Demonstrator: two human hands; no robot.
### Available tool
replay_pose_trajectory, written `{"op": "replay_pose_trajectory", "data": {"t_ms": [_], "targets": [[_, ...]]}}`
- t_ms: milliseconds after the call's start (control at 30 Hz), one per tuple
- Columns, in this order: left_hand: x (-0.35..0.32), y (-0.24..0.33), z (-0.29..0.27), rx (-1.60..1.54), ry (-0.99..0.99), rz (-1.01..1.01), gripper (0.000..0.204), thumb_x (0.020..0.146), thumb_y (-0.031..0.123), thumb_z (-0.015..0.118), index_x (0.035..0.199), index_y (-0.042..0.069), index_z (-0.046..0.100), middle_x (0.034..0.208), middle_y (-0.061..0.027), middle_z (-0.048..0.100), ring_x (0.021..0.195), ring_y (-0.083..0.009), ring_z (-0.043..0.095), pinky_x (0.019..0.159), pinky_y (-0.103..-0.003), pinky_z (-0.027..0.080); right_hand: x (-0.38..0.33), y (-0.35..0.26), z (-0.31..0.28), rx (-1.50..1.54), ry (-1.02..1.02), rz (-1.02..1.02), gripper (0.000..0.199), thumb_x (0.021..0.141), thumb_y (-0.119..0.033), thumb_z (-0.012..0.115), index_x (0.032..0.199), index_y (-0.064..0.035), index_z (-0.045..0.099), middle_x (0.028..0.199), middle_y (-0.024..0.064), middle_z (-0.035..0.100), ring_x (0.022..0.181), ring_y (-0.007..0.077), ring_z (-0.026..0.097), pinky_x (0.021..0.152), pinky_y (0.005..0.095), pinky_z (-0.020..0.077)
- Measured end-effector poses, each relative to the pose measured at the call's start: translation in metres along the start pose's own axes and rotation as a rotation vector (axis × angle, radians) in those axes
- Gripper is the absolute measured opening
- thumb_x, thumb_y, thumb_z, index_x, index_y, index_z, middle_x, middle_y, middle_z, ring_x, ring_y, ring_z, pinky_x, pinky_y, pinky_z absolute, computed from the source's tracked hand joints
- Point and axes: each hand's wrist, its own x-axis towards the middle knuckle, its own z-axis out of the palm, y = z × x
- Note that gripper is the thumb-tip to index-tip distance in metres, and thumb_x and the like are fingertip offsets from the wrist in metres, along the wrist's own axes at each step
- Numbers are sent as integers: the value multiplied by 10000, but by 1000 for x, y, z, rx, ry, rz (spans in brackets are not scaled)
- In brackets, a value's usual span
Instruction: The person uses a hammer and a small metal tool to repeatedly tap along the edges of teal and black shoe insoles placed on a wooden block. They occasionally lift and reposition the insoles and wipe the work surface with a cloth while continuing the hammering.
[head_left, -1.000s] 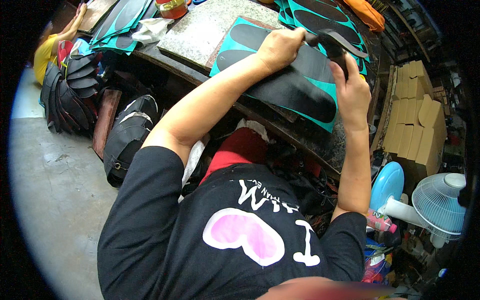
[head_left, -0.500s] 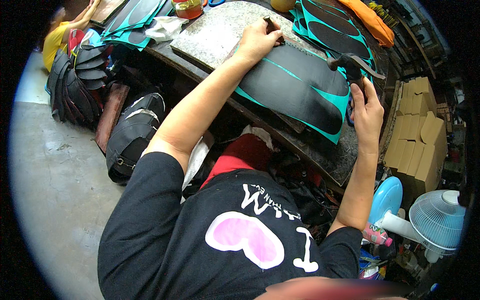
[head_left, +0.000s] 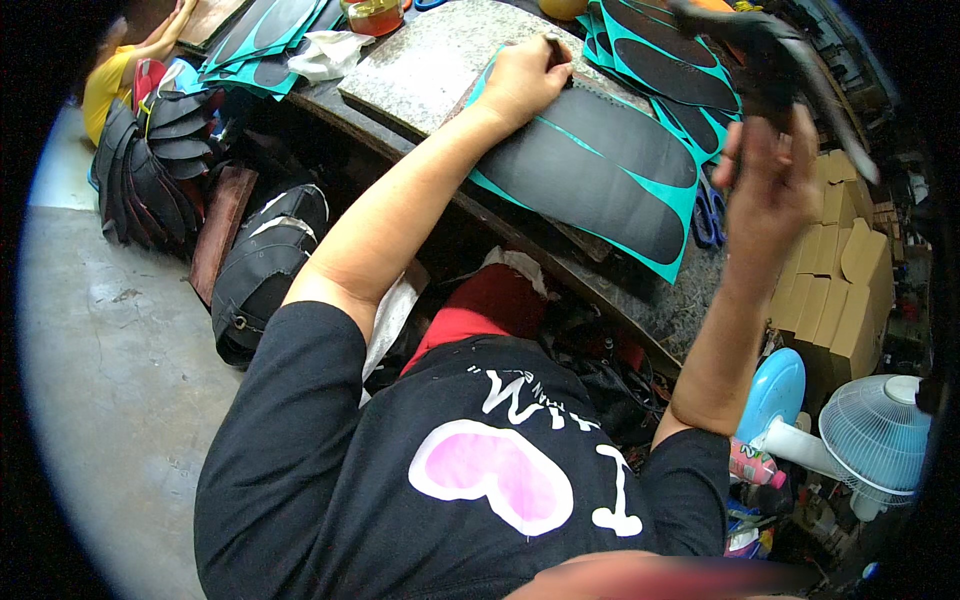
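Note:
My left hand (head_left: 523,82) is closed around a short dark punch-like tool (head_left: 555,48), held at the far edge of a sheet (head_left: 600,185). That sheet is black with teal strips between long sole-shaped outlines, and a row of small marks runs along its far edge. Up at the right, blurred by motion, my right hand (head_left: 770,185) grips a hammer (head_left: 770,65) by its handle. The hammer's dark head is raised well above the bench, apart from the tool. Under the sheet's left end lies a pale speckled slab (head_left: 410,75).
More black-and-teal sheets (head_left: 665,65) are piled at the back right, others (head_left: 265,40) at the back left. Blue-handled scissors (head_left: 708,215) lie right of the sheet. Cardboard boxes (head_left: 835,270) and a fan (head_left: 875,440) stand at the right. Another person (head_left: 108,85) sits far left.
My right hand has swung the hammer up and to the right, uncovering the scissors. My left hand still holds the tool, tilted slightly differently, on the sheet.

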Motion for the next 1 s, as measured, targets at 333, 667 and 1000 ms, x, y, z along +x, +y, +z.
{"op": "replay_pose_trajectory", "data": {"t_ms": [333, 667, 1000], "targets": [[3, -4, 10, -496, 11, -364, 127, 863, 144, 664, 927, 34, 666, 802, -99, 712, 683, -147, 709, 638, -301, 566, -20, 59, -9, -457, -226, 340, 427, 927, -463, 597, 1215, -150, 633, 947, 151, 708, 862, 316, 687, 723, 380, 525], [0, 21, 18, 228, -74, 235, 126, 807, 157, 685, 861, 52, 642, 781, -171, 670, 764, -370, 666, 708, -436, 537, -6, 19, 13, -261, -46, -51, 332, 933, -303, 648, 1175, -77, 626, 812, 155, 699, 687, 274, 697, 567, 342, 519], [4, -3, 21, -393, -53, -321, 170, 848, 177, 685, 894, 14, 667, 816, -145, 709, 684, -212, 714, 686, -353, 564, -13, 44, -27, -348, -117, 238, 409, 927, -382, 644, 1226, -104, 629, 834, 117, 710, 680, 192, 685, 620, 313, 518]]}}
